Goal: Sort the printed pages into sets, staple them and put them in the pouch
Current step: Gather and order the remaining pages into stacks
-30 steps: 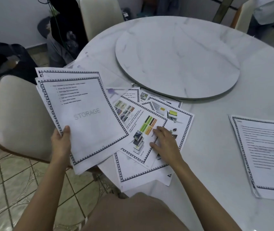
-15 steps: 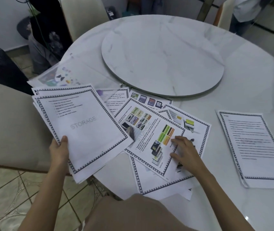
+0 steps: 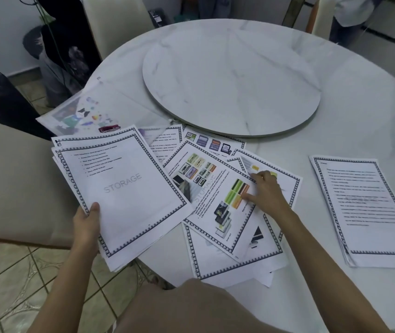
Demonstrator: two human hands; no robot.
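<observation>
Gripping the STORAGE stack (image 3: pixel 129 188) by its near corner, the left hand (image 3: pixel 86 222) holds it over the tabletop (image 3: pixel 350 121) edge, long axis leaning away-left; the right hand (image 3: pixel 266 194) rests relaxed fingers on the spread pages (image 3: pixel 212 207).

Dim, soft light — wide-angle bowing

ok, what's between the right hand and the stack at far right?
Head view: past the right hand, fanned pages, then bare table until the stack.

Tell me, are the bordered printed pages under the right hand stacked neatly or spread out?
Spread out: the bordered printed pages lie fanned, overlapping at different angles on the white marble table.
</observation>
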